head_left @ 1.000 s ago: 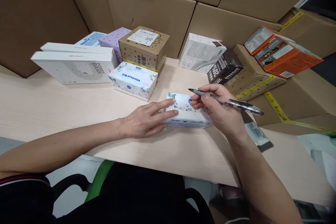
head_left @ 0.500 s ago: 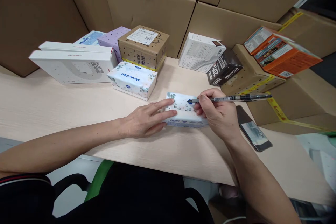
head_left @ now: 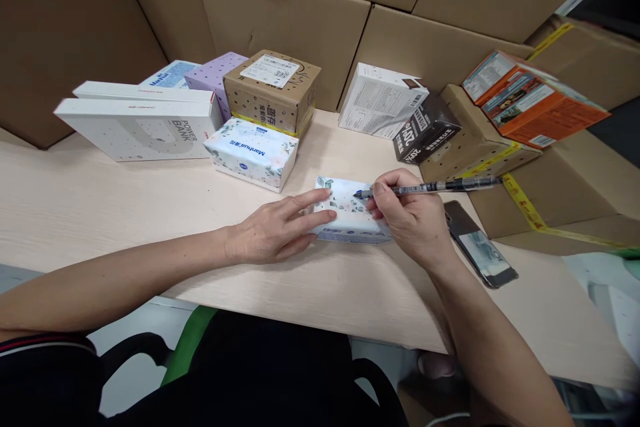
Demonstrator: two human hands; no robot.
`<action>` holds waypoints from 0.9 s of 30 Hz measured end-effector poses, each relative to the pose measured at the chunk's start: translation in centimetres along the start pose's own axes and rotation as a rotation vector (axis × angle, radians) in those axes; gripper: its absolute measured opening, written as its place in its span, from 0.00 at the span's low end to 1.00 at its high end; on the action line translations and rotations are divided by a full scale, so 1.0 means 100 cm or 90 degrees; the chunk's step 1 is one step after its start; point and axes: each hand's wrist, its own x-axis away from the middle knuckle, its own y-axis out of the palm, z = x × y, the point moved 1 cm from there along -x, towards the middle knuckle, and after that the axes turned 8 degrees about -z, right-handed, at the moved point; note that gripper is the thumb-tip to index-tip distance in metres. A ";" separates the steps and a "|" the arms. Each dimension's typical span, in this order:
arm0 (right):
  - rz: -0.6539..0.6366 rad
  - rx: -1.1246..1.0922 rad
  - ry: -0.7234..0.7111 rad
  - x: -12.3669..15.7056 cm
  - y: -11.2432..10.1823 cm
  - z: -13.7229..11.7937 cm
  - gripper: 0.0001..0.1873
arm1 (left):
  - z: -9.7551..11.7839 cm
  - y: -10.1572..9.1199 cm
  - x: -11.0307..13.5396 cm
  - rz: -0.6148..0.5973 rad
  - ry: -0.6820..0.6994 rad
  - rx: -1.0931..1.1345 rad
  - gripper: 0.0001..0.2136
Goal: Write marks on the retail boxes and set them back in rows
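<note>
A tissue pack [head_left: 340, 223] with a leaf print lies on the table in front of me. My left hand [head_left: 275, 227] rests at its left end, fingers spread and the fingertips on its top. A pen [head_left: 435, 186] with a clear, dark-marked barrel is gripped in my right hand [head_left: 413, 217], thumb and fingers closed around it. The pen's tip points left, at the top of the pack; whether it touches cannot be made out. My right fingers hide the pack's right end. A second tissue pack [head_left: 253, 152] marked Manhua sits farther back, left of my hands.
White power bank boxes [head_left: 140, 127] stand at the left, near a purple box [head_left: 213, 77] and a brown carton [head_left: 270, 93]. Back right are a white box [head_left: 377, 100], a dark box [head_left: 427, 130] and an orange box [head_left: 540, 103]. A phone [head_left: 480, 247] lies beside my right wrist.
My right hand and the pen have shifted slightly left over the tissue pack. My left hand stays in place on the pack.
</note>
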 end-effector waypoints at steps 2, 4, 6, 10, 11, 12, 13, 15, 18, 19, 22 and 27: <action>0.004 0.005 0.004 0.000 0.000 -0.001 0.10 | 0.000 0.001 0.001 -0.002 -0.003 0.000 0.22; 0.008 0.008 0.006 0.000 -0.001 0.000 0.11 | 0.000 0.001 0.001 -0.004 -0.004 0.003 0.23; 0.005 0.001 0.005 0.000 -0.001 0.001 0.11 | -0.001 0.001 0.001 -0.003 -0.004 0.005 0.23; 0.005 -0.047 0.013 0.000 0.001 0.003 0.11 | -0.001 0.001 0.001 -0.005 0.000 -0.002 0.23; 0.022 -0.070 0.016 0.000 0.001 0.004 0.11 | -0.001 0.001 0.001 -0.007 -0.001 -0.004 0.23; 0.044 -0.098 0.019 0.000 0.000 0.005 0.11 | -0.001 0.001 0.001 -0.009 -0.003 -0.006 0.23; 0.071 -0.128 0.018 -0.001 -0.002 0.006 0.12 | -0.001 0.001 0.001 -0.009 -0.007 -0.007 0.24; 0.131 -0.187 -0.005 -0.002 -0.011 0.010 0.12 | -0.001 0.001 0.002 -0.008 -0.010 -0.008 0.24; 0.223 -0.224 -0.037 -0.004 -0.039 0.025 0.11 | -0.002 0.001 0.002 -0.005 -0.008 -0.013 0.24; 0.225 -0.208 -0.019 -0.003 -0.050 0.033 0.11 | -0.002 0.001 0.002 -0.006 -0.007 -0.015 0.24; 0.051 -0.028 0.143 -0.001 -0.079 0.062 0.14 | -0.002 0.001 0.001 -0.008 -0.006 -0.022 0.22; -0.179 0.324 0.270 -0.001 -0.090 0.101 0.24 | -0.002 -0.001 0.002 -0.008 -0.009 -0.048 0.22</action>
